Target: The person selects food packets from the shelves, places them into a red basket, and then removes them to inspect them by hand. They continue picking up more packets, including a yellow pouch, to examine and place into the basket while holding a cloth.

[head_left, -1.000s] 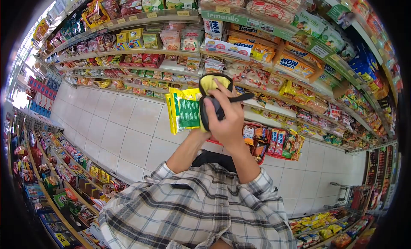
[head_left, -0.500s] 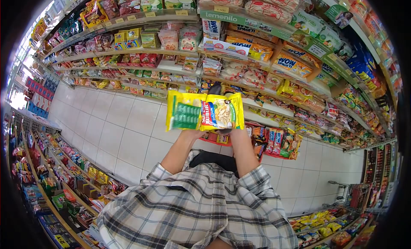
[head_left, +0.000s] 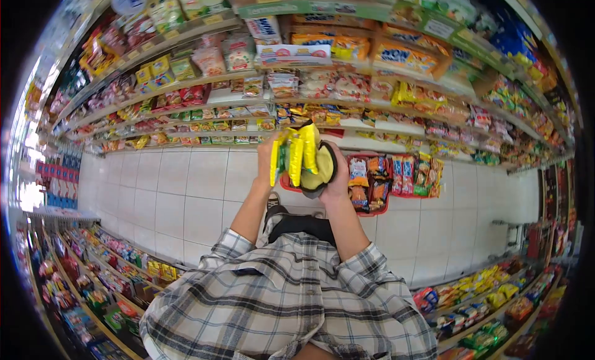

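Several yellow packets (head_left: pixel 296 155) stand on edge side by side between my two hands, in front of the lower shelves. My left hand (head_left: pixel 266 157) is wrapped round the left side of the packets. On the other side my right hand (head_left: pixel 336 177) grips a dark-rimmed object (head_left: pixel 325 166) with a yellowish-green inner face, which touches or nearly touches the packets. It is blurred, and I cannot make out what it is.
Long shelves (head_left: pixel 235 101) of packaged food curve across the front. Red baskets (head_left: pixel 385 202) of packets stand on the tiled floor (head_left: pixel 204 202) right of my hands. More shelves lie behind at both sides, and a cart (head_left: pixel 514 236) stands at the right.
The packets have turned from face-on to edge-on and fanned apart. My hands have moved up their sides, and the dark-rimmed object now shows at my right hand. The view has shifted to the right.
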A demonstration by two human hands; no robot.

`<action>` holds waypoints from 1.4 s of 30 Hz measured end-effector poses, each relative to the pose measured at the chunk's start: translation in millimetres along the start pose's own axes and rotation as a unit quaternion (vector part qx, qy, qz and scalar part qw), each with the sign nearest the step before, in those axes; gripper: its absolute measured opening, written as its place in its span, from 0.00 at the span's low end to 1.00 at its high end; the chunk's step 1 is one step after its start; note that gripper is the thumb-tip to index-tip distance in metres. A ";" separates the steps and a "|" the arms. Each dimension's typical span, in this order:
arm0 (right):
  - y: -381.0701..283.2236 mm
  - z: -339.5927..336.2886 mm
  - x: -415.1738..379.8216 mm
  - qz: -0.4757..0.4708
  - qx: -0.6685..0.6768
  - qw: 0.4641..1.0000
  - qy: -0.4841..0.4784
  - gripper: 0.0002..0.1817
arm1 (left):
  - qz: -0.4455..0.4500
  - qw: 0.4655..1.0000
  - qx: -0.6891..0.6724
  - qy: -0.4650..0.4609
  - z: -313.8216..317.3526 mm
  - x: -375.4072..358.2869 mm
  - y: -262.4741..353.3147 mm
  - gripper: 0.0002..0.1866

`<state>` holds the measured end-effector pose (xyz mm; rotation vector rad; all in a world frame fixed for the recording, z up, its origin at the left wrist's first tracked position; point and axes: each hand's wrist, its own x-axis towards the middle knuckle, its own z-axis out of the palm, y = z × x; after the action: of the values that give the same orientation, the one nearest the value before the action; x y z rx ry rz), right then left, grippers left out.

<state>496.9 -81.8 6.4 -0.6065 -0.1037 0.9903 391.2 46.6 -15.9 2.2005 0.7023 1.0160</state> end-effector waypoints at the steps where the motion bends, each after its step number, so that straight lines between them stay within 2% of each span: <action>1: -11.9 -3.8 -8.3 -0.028 -0.014 1.000 0.000 0.12 | -0.028 0.999 -0.025 -0.008 1.4 1.0 -8.8 0.16; 2: -19.8 -18.8 -13.6 -0.058 -0.024 0.998 -0.026 0.10 | -0.051 0.998 -0.014 -0.019 0.9 1.6 -13.8 0.11; 4: -34.2 -52.2 -20.9 -0.056 -0.085 0.994 0.037 0.08 | -0.147 0.986 0.021 -0.077 -0.3 11.2 -19.5 0.08; 7: -27.1 -119.7 -22.5 -0.042 -0.071 0.974 0.210 0.08 | -0.042 0.983 0.082 -0.156 22.8 23.2 -36.6 0.08; 10: 11.2 -195.5 -29.3 -0.005 -0.059 0.935 0.349 0.09 | -0.002 0.978 0.018 -0.206 87.1 16.4 -68.3 0.10; 12: 57.2 -241.0 -32.9 0.026 -0.077 0.903 0.421 0.09 | -0.042 0.952 0.061 -0.296 134.5 11.9 -108.2 0.12; 13: 73.9 -250.0 -37.0 0.061 -0.037 0.890 0.449 0.09 | -0.071 0.936 0.091 -0.332 159.3 6.5 -123.6 0.13; 14: 93.1 -260.2 -40.3 0.063 -0.075 0.885 0.455 0.10 | -0.103 0.917 0.124 -0.364 182.9 -2.8 -143.5 0.14; 16: 126.3 -271.4 -36.3 0.074 -0.153 0.871 0.461 0.10 | -0.104 0.915 0.123 -0.371 238.9 -22.3 -195.8 0.16; 17: 140.2 -276.3 -31.7 0.072 -0.144 0.872 0.462 0.11 | -0.118 0.911 0.122 -0.376 268.6 -31.2 -216.9 0.16; 18: 161.7 -288.3 -24.0 0.077 -0.133 0.872 0.465 0.12 | -0.047 0.938 0.044 -0.341 302.7 -38.8 -242.6 0.17; 19: 181.4 -302.8 -15.2 0.093 -0.120 0.871 0.468 0.11 | -0.115 0.905 0.086 -0.401 331.3 -36.6 -248.6 0.18; 22: 251.7 -348.2 10.5 0.152 -0.039 0.855 0.494 0.11 | -0.109 0.921 0.081 -0.364 428.5 -47.1 -302.6 0.17; 24: 312.9 -378.1 21.3 0.165 -0.038 0.847 0.504 0.11 | -0.094 0.940 0.061 -0.322 497.2 -45.2 -340.7 0.16; 26: 338.6 -398.0 33.7 0.244 0.109 0.844 0.465 0.11 | -0.135 0.943 -0.054 -0.299 569.2 -40.7 -392.3 0.17; 28: 320.6 -401.0 53.6 0.217 0.070 0.875 0.427 0.10 | -0.152 0.923 -0.042 -0.351 622.5 -22.2 -415.1 0.20; 30: 288.8 -407.6 68.3 0.226 0.034 0.889 0.397 0.09 | -0.062 0.938 0.104 -0.326 669.8 -6.5 -422.5 0.22; 32: 263.9 -413.9 83.8 0.224 0.094 0.876 0.417 0.11 | 0.083 0.947 0.110 -0.290 715.3 10.9 -446.9 0.18; 35: 263.0 -421.3 91.3 0.247 0.117 0.863 0.424 0.10 | 0.132 0.920 0.150 -0.337 769.9 45.5 -468.8 0.26; 36: 258.4 -423.0 94.1 0.253 0.134 0.857 0.428 0.10 | 0.071 0.912 0.063 -0.398 781.7 49.0 -469.7 0.22; 38: 254.7 -425.6 99.4 0.260 0.141 0.857 0.422 0.09 | -0.054 0.858 -0.111 -0.499 802.2 53.3 -459.6 0.18; 39: 256.5 -426.2 100.6 0.260 0.136 0.861 0.415 0.09 | -0.018 0.885 0.036 -0.463 798.4 49.5 -422.9 0.19; 42: 262.1 -424.7 104.0 0.261 0.154 0.854 0.422 0.08 | 0.053 0.872 0.170 -0.456 802.1 48.5 -398.8 0.22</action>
<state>506.2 -76.8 -503.3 -0.7399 1.0364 1.1430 976.5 105.9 -693.1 2.6626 0.3135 -0.2037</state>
